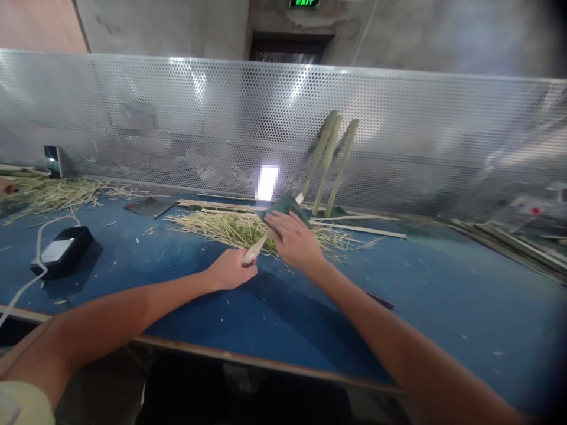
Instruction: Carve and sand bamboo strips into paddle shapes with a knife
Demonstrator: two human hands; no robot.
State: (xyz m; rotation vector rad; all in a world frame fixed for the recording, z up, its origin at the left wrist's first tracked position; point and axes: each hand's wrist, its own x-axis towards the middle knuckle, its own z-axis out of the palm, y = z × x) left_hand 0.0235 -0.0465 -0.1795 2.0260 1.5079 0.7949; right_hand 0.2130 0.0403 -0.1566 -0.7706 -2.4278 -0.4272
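Observation:
My left hand (pixel 233 268) is closed around the near end of a pale wooden or bamboo strip (pixel 256 250). My right hand (pixel 295 239) presses a dark green sheet (pixel 283 206), like sandpaper, around the strip farther along. A pale tip, apparently the strip's far end, shows beyond the sheet; the part between is hidden. Below and behind both hands lies a heap of thin yellow-green shavings (pixel 212 229). Several long flat strips (pixel 367 228) lie at the back of this heap.
A perforated metal panel (pixel 177 112) borders the blue table (pixel 425 307) at the back. Several curved green strips (pixel 330 141) lean on it. Left are a black box (pixel 66 251) with a white cable, a phone (pixel 53 161), a dark sheet (pixel 148 206), and another person's hand (pixel 6 186).

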